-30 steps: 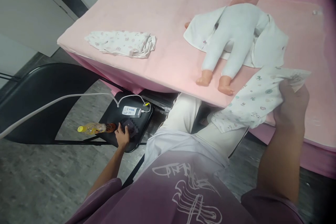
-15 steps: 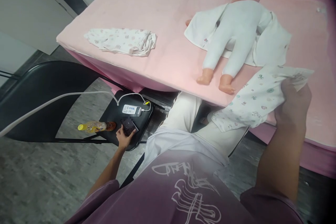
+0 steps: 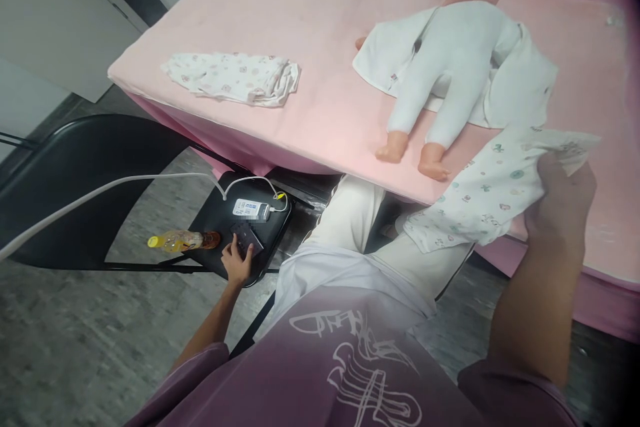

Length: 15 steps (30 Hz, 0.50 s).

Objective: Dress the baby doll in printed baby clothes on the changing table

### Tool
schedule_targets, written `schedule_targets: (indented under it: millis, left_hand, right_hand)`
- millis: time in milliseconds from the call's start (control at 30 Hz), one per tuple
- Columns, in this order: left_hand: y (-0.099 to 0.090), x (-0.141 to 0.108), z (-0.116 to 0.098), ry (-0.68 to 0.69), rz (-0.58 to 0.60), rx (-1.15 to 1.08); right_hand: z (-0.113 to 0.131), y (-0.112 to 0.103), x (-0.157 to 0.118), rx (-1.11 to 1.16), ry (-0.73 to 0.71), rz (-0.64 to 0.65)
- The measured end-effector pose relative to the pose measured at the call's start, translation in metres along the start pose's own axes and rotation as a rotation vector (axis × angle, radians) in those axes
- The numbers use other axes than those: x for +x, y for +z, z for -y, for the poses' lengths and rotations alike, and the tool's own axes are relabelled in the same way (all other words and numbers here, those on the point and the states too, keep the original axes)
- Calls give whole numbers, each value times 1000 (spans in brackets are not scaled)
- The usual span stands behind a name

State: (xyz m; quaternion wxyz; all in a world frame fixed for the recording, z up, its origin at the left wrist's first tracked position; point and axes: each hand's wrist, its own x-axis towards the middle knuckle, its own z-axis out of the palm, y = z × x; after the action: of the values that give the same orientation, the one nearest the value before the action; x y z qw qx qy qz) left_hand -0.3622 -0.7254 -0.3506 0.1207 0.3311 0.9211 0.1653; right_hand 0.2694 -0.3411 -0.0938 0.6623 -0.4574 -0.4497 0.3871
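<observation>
My left hand (image 3: 237, 263) is at the near end of a dark phone (image 3: 250, 240) lying on a black chair seat. Its thumb and fingers are apart and touch the phone rather than wrap round it. My right hand (image 3: 567, 187) is closed on a white baby garment (image 3: 485, 190) with small printed figures, which hangs over the table's near edge onto my leg. Beyond it lies a baby doll (image 3: 447, 67) in white leggings, with a white, open-sided garment (image 3: 525, 80) spread around it. The doll's bare feet point toward me.
A folded printed cloth (image 3: 235, 79) lies on the left of the pink-covered table (image 3: 320, 27). On the chair (image 3: 220, 213) are a yellow-capped bottle (image 3: 183, 240) and a white device (image 3: 250, 209) with a cable (image 3: 135, 179) running left. My legs are against the table's front.
My left thumb has shifted inward from the phone's right edge, loosening the hand's hold. My right hand and the printed garment stay almost where they were.
</observation>
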Motion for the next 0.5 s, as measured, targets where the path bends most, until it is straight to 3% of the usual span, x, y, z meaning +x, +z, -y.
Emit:
schedule_targets:
  millis: [167, 367, 500]
  left_hand:
    - [-9, -2, -18, -73, 24, -8]
    - [-5, 4, -60, -460, 1, 3]
    - [0, 20, -72, -559, 9, 41]
  right_hand:
    - [-1, 0, 1, 13, -1, -10]
    - [0, 2, 0, 27, 5, -17]
    - [0, 2, 0, 22, 12, -30]
